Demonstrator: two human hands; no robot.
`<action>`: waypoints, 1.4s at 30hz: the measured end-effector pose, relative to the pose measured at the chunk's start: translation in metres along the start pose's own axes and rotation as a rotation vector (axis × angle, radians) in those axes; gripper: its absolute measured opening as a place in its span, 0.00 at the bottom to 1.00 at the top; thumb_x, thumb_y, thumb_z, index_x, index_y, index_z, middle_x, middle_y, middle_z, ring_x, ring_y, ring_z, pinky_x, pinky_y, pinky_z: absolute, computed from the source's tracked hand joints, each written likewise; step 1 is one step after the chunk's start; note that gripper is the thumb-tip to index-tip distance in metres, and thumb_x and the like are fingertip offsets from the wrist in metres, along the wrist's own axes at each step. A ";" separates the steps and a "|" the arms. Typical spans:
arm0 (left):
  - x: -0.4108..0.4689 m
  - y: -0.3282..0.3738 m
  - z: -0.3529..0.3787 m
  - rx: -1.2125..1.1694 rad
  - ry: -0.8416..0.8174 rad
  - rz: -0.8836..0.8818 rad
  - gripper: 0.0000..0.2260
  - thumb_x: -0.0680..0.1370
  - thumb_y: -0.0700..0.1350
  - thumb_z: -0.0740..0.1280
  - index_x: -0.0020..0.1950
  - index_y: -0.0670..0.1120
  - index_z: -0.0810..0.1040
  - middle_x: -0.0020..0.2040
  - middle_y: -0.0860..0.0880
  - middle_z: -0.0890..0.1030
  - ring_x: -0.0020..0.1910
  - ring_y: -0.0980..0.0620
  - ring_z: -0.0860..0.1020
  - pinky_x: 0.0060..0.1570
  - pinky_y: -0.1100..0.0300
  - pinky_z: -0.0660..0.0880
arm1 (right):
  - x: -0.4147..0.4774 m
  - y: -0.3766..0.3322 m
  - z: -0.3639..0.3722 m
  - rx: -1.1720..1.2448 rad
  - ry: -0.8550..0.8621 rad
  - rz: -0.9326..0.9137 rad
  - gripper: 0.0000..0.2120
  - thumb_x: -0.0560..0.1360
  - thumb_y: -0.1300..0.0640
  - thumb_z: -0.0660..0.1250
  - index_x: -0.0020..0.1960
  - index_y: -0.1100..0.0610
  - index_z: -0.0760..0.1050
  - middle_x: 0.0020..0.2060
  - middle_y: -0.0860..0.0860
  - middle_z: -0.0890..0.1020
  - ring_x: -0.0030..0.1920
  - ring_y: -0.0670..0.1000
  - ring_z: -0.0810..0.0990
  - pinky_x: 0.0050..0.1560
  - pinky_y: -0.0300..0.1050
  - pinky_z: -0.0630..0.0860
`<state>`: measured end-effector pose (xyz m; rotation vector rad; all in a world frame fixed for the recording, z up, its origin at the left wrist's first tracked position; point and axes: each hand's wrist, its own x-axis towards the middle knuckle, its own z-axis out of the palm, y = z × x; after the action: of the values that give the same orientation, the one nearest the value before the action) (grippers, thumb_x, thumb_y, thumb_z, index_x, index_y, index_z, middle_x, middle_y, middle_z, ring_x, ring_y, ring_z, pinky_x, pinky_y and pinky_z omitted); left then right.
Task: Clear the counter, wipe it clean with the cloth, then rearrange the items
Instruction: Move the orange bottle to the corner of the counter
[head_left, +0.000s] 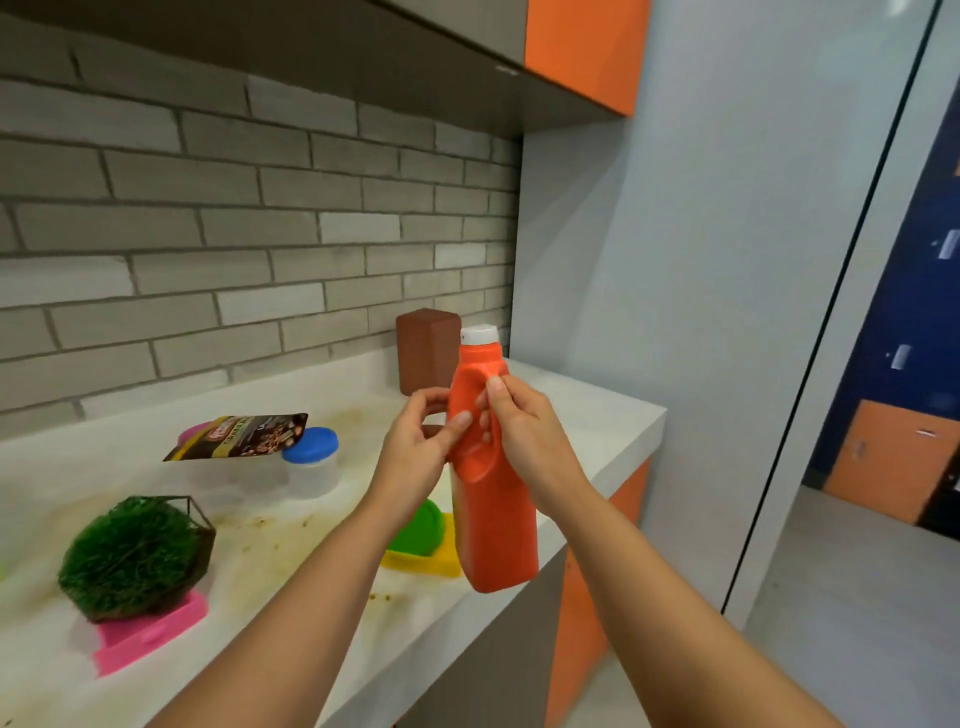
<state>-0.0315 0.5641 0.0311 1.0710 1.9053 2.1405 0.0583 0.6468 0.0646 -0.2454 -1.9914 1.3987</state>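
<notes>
Currently: orange bottle (493, 519) held above the counter (597, 415) near its right edge, long axis near-upright, white cap (480, 335) at 12 o'clock. Left hand (415, 457) pinches its waist from 9 o'clock, right hand (524, 436) grips from 3 o'clock; both equally near.

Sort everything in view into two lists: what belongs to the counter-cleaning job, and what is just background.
Job:
orange bottle, held by left hand and right hand
stained counter
brown box
blue-lidded jar
snack pouch
plant
pink tray
green-lidded yellow container
No cloth in view.

Background:
brick wall
overhead cabinet
lockers
</notes>
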 end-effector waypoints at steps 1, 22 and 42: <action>0.012 -0.005 0.008 0.011 -0.012 0.000 0.10 0.76 0.44 0.66 0.57 0.49 0.73 0.53 0.51 0.79 0.45 0.53 0.79 0.36 0.67 0.73 | 0.009 0.005 -0.007 -0.002 0.011 0.005 0.15 0.81 0.51 0.53 0.41 0.56 0.72 0.33 0.49 0.75 0.36 0.46 0.74 0.41 0.39 0.72; 0.230 -0.092 0.221 0.045 -0.071 -0.013 0.13 0.77 0.46 0.66 0.61 0.53 0.73 0.56 0.51 0.79 0.50 0.50 0.80 0.49 0.56 0.78 | 0.232 0.134 -0.198 0.002 0.023 0.015 0.16 0.81 0.52 0.55 0.37 0.54 0.71 0.30 0.49 0.74 0.34 0.48 0.73 0.42 0.45 0.71; 0.419 -0.165 0.230 0.299 0.053 -0.053 0.15 0.74 0.45 0.70 0.60 0.52 0.75 0.52 0.53 0.78 0.43 0.46 0.80 0.42 0.57 0.78 | 0.447 0.234 -0.197 0.028 -0.184 -0.038 0.12 0.79 0.52 0.60 0.39 0.55 0.71 0.29 0.48 0.73 0.30 0.45 0.73 0.36 0.39 0.71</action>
<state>-0.2842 1.0010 0.0620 1.0014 2.3052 1.9157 -0.2057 1.1190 0.0824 -0.0681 -2.1106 1.4695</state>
